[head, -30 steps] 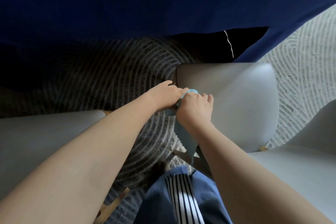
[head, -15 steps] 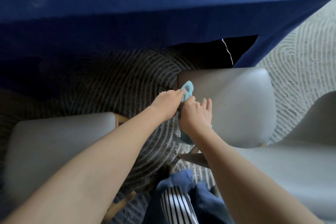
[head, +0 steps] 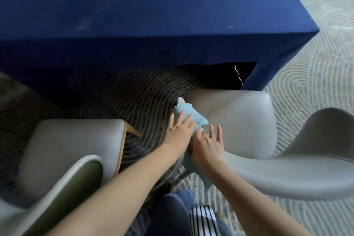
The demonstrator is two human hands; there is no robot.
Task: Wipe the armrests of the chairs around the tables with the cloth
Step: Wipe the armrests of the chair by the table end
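Fingers [head: 186, 120] of left hand [head: 179, 135] and right hand [head: 207, 147], earlier curled, now spread flat, pressing cloth [head: 198, 117] against chair [head: 233, 105].

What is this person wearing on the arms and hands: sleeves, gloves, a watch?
Nothing visible: both forearms are bare to the frame edge, and the left hand and right hand carry no gloves or watch. Blue clothing with a black-and-white striped part shows at the bottom.

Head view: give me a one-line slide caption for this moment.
Left hand presses a light-blue cloth on the grey chair edge, right hand flat beside it, before a blue-draped table.
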